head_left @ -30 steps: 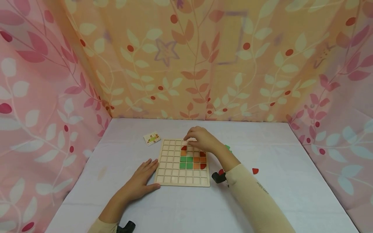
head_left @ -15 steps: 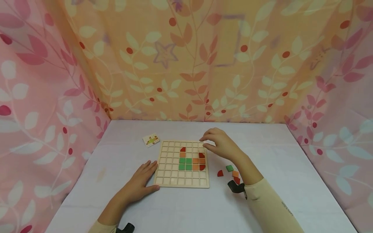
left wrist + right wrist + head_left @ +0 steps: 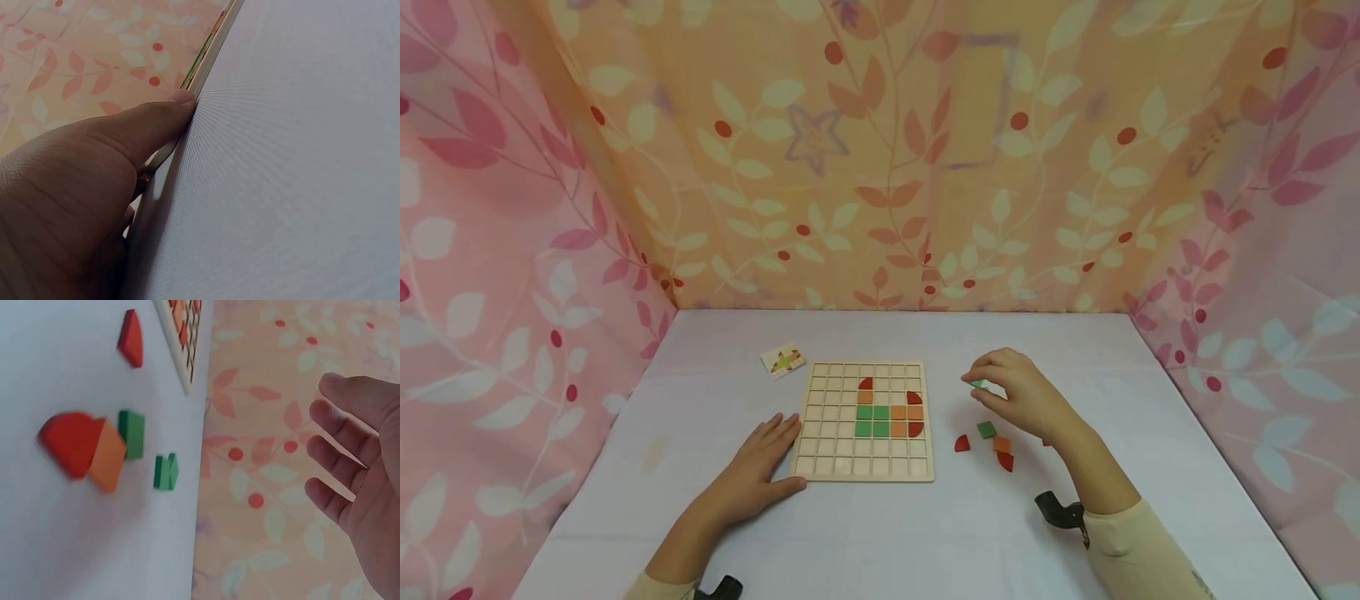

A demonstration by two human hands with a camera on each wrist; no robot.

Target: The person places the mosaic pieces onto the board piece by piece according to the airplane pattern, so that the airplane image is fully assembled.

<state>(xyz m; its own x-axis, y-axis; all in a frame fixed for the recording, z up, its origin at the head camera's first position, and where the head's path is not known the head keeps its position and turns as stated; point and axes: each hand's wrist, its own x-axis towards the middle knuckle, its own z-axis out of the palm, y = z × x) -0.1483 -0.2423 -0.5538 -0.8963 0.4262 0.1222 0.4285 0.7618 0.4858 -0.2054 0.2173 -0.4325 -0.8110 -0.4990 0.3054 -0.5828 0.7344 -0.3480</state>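
Wooden grid board (image 3: 831, 467) lies flat on the counter (image 3: 865, 533), left of the loose pieces. White cloth covers the counter. Yellow-orange leaf-print fabric (image 3: 880, 167) stands along the far side, bearing a faint purple star outline (image 3: 817, 139); pink leaf-print fabric (image 3: 505, 275) encloses the left side, and similar pink cloth (image 3: 1247, 208) the right.

A small patterned card (image 3: 782, 360) rests just beyond the board's far left corner. On the board, a block of four green squares (image 3: 872, 421) sits beside three orange squares (image 3: 898, 412), with red quarter-rounds (image 3: 915, 429) near and far of these; a further orange square (image 3: 866, 397) and red quarter-round lie on the far side of the green block.

Right of the board lie a loose red piece (image 3: 962, 443), a loose green square (image 3: 986, 430), a loose orange square (image 3: 1002, 444) and another red piece (image 3: 1005, 461), the last two touching.

Hands are well apart. The left hand (image 3: 758, 467) has its fingers extended, touching the board's left edge. The right hand (image 3: 1015, 387) is over the far right area, thumb and fingers parted, partly hiding a green piece (image 3: 977, 384); its wrist obstructs one red fragment (image 3: 1047, 442).
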